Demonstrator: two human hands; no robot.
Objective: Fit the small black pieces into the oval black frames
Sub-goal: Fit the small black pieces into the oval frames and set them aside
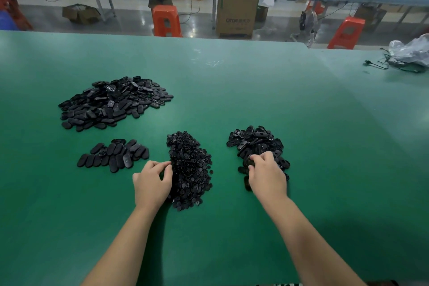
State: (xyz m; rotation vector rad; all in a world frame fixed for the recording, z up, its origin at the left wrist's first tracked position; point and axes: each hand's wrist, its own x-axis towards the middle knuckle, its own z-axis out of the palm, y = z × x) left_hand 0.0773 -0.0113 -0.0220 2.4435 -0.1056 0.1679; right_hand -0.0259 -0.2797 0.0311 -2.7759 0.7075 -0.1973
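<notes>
Small black pieces lie in one dense heap at the middle of the green table, too many to count. At the heap's left edge the left hand rests with its fingers curled and thumb and fingertips closed in on the pieces, apparently pinching one or more; exactly what it grasps cannot be made out.

To the right, well apart from that heap, the right hand sits on the near part of a pile of oval black frames, and its thumb and fingers pinch one frame at the pile's near-left side. Frames in this pile show open middles and lie at all angles, several dozen at a rough look.

Farther left are two more groups of oval parts: a small flat cluster of some twenty-odd just beside the left hand's side of the table, and behind it a large mound of far more than can be counted. That makes four dark piles on the table in all.

At the table's far right corner lie a crumpled clear plastic bag and a black cable. Beyond the table stand two orange stools and a tall cardboard box on the floor.
</notes>
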